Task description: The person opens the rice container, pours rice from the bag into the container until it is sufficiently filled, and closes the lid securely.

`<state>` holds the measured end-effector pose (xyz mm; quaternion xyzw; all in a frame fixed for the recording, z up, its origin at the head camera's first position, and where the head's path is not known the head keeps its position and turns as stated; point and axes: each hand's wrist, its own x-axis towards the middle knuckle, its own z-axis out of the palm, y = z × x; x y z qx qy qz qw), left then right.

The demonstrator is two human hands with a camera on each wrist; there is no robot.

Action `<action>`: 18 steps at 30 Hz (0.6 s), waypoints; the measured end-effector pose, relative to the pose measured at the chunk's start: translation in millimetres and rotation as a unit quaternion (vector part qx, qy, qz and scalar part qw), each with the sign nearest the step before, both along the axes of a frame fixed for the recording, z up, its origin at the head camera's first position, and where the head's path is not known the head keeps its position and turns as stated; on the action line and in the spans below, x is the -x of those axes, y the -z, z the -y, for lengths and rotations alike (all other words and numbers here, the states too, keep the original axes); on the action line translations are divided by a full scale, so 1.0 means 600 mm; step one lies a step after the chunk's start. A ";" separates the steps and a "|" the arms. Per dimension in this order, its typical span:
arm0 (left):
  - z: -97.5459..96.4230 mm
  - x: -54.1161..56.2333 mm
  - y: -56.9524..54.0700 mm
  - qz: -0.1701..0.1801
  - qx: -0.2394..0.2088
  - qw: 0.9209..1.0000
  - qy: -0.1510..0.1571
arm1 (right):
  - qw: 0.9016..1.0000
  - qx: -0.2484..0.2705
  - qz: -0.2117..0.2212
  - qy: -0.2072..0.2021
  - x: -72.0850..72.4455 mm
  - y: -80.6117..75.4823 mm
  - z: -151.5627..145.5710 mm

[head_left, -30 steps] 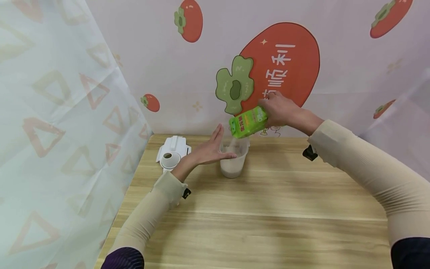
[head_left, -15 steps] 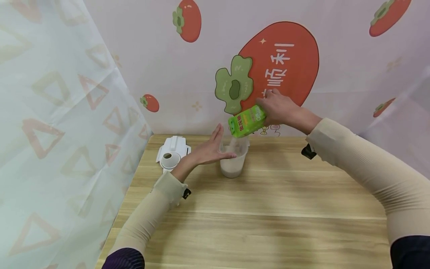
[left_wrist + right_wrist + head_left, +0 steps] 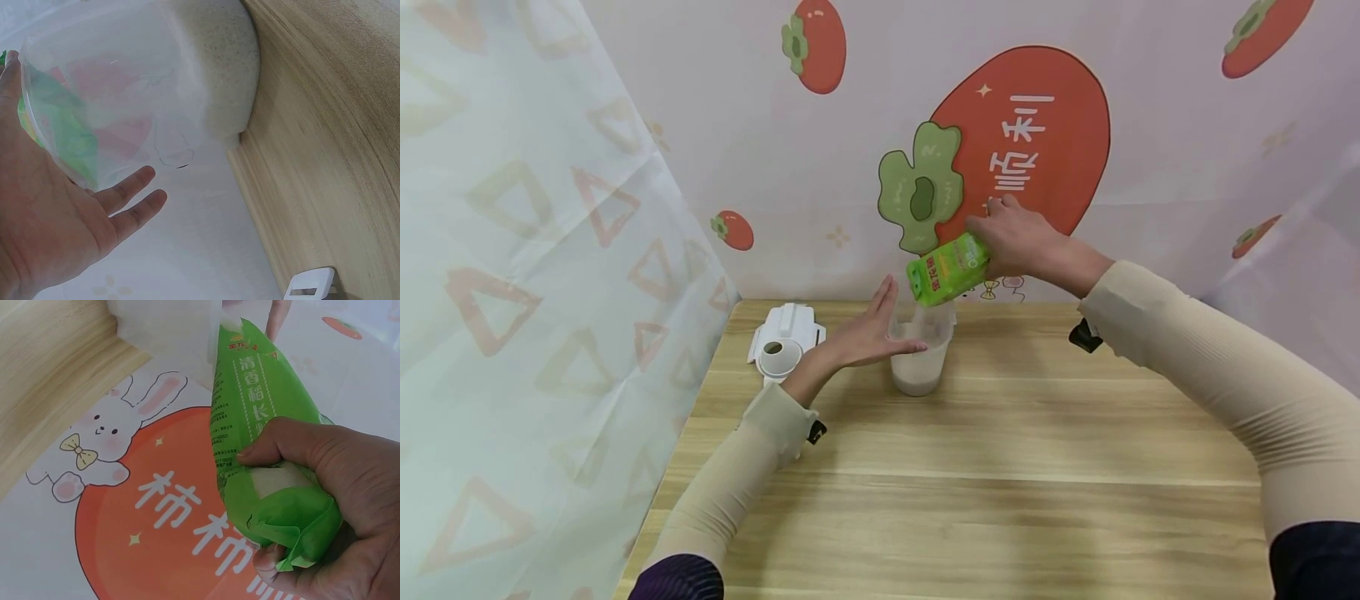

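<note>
In the head view my right hand grips the closed end of a green rice bag, tilted with its mouth down to the left. The right wrist view shows my thumb and fingers wrapped round the crumpled bag bottom. Below the mouth stands a clear plastic container with pale rice in its lower part. My left hand is at the container's left side, thumb stretched across the front and fingers straight up; in the left wrist view it touches or nearly touches the rim.
A white plastic appliance part with a round opening lies left of the container, partly behind my left forearm. The wooden table ends at a printed cloth wall behind, and another cloth hangs on the left.
The rice bag and right hand have shifted slightly left and up, the bag tilted a little more steeply. The stream of rice seen earlier below the mouth looks fainter. The left hand stays put.
</note>
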<state>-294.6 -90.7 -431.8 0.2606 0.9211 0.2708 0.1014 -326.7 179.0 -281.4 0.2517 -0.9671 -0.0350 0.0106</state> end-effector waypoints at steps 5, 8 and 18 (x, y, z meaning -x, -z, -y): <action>0.000 -0.001 0.000 0.001 -0.002 1.000 -0.001 | 1.000 -0.002 -0.003 -0.003 0.000 0.001 0.003; -0.001 -0.002 -0.002 0.002 -0.001 1.000 -0.002 | 1.000 -0.005 -0.008 -0.004 0.000 0.001 0.004; -0.002 -0.004 -0.005 0.007 0.001 1.000 -0.007 | 1.000 -0.016 -0.018 -0.007 -0.001 0.002 0.007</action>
